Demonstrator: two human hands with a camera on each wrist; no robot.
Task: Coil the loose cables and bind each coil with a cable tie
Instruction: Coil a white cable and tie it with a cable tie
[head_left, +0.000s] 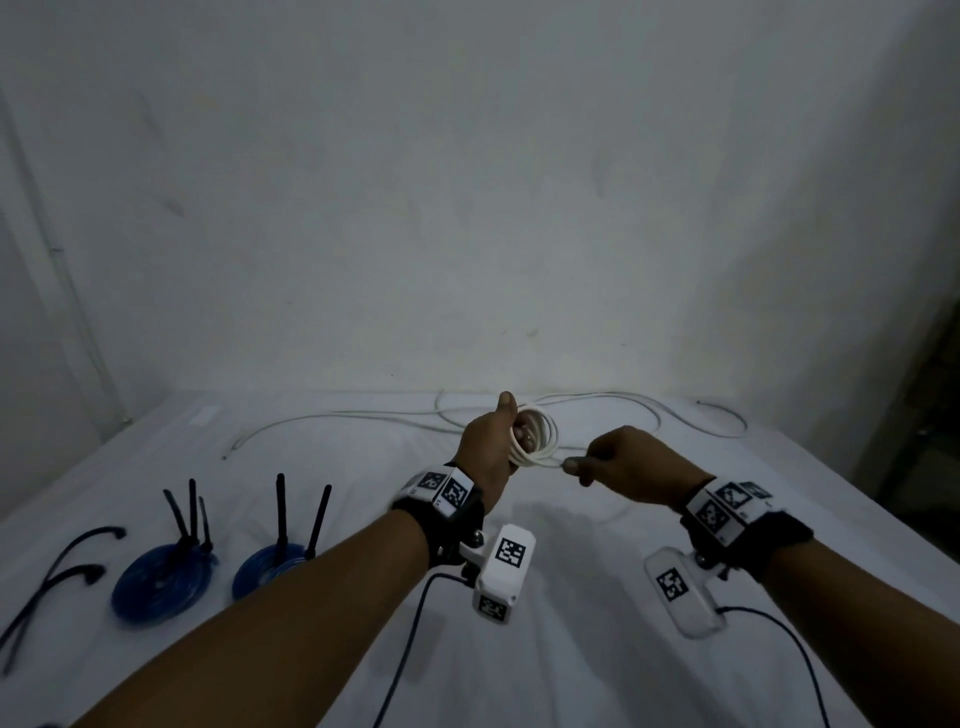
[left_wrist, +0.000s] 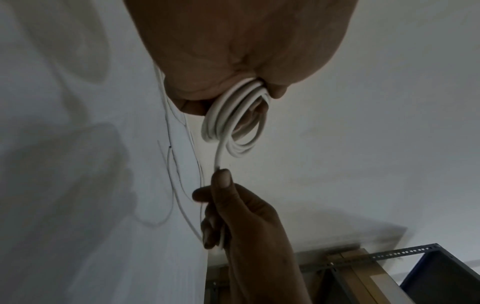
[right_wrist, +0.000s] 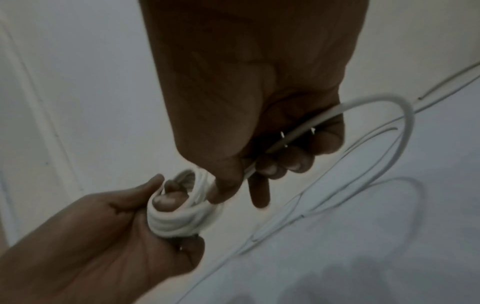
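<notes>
My left hand (head_left: 491, 441) grips a small white cable coil (head_left: 540, 439) above the table, fingers curled through its loops. In the left wrist view the coil (left_wrist: 233, 125) hangs below the palm. My right hand (head_left: 618, 467) sits just right of it and pinches the white cable's running strand (right_wrist: 298, 135), which leads out of the coil. The loose remainder of the white cable (head_left: 597, 402) lies in wide curves across the far part of the table. Two blue coils (head_left: 161, 577) (head_left: 267, 569) bound with black ties lie at the left.
Two loose black cable ties (head_left: 47, 587) lie at the table's far left. A white cloth (head_left: 571, 649) covers the table, and a pale wall (head_left: 467, 208) rises behind it. A metal rack with boxes (left_wrist: 376, 273) stands past the table's right side.
</notes>
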